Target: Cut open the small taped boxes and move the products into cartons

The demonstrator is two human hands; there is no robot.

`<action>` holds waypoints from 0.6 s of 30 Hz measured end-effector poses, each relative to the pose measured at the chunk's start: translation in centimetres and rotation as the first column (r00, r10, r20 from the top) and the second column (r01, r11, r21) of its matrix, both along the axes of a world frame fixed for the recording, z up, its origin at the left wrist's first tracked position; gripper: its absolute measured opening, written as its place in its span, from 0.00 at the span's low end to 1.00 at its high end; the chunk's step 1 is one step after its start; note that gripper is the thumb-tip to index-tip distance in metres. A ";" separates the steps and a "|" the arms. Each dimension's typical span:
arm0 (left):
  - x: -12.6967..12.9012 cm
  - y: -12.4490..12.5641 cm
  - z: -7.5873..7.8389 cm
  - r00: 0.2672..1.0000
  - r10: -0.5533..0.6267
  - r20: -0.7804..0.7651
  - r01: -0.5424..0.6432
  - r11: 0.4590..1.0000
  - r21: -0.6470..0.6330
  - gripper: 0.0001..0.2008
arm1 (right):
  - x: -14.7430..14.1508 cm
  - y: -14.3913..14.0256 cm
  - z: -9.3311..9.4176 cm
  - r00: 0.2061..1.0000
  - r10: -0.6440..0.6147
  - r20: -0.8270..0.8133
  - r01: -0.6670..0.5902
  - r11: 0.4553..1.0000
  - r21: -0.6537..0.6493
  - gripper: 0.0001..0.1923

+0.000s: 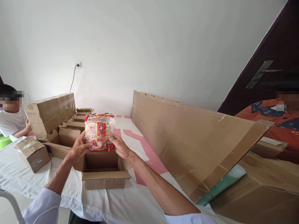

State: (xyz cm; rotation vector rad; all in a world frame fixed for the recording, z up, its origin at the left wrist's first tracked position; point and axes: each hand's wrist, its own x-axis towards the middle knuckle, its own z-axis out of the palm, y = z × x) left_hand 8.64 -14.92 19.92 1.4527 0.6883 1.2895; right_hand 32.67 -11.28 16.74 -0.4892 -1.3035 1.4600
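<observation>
Snack packet [100,132] sits upright between my left hand [78,147] and right hand [119,146], both clamped on its lower edges. Just below them, I see the open carton [102,171] on the worktop [130,202] looking unfilled; packing seems barely begun.

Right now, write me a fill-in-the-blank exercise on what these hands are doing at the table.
1. Both hands, left hand and right hand, hold a snack packet with a ____ label.
2. The packet is held just above an ____ cardboard box.
3. The sealed boxes are stacked on the ____ side of the table.
4. A power cord runs down from a wall ____.

Missing words: red; open; left; socket
</observation>
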 end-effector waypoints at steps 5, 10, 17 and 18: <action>0.3 -0.1 0.6 0.997 0.017 0.071 -0.018 1.000 0.022 0.34 | 0.8 -1.5 1.7 0.993 0.119 0.016 -0.119 0.993 -0.024 0.28; 0.5 0.2 1.1 0.998 -0.032 0.055 0.030 0.999 0.034 0.38 | 1.5 -1.5 2.0 0.995 0.095 0.025 -0.095 0.995 -0.023 0.24; 1.3 0.7 2.2 0.992 -0.129 0.013 0.127 0.987 0.098 0.38 | 2.4 -0.2 0.9 0.997 0.073 0.013 -0.073 0.996 -0.055 0.19; 1.4 0.9 2.3 0.991 -0.133 0.003 0.131 0.985 0.108 0.37 | 2.5 0.0 0.8 0.998 0.067 0.003 -0.067 0.997 -0.050 0.20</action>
